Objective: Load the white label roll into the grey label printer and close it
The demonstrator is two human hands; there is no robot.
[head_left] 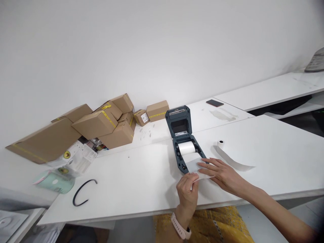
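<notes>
- Cardboard boxes [93,125] are piled askew against the wall [152,50] at the left; a slide could be set off if the bench [146,189] were jolted.
- The hinged lid [179,125] of the label printer [178,158] is raised and is held by neither hand; if the printer were tugged or knocked, the lid might be dropped onto the fingers or the paper.
- By the left hand [187,189], closed at the near end, the paper strip [194,165] is pinched between thumb and fingers. If the pull were made sideways, the strip could be skewed, creased or torn; how hard it is gripped cannot be told.
- The white paper roll [186,147] is seated inside the printer, and the strip is led from it over the front edge. Too sharp a tug could cause slack to be unwound or the roll to be lifted from its holders.
- By the right hand [224,173], open with fingers spread, the strip is touched from the right; uneven pressure could cause it to be buckled.
- A small loose roll [220,143] is left farther right, its tail trailed towards the right forearm [268,202]; it could be brushed and unrolled further.
</notes>
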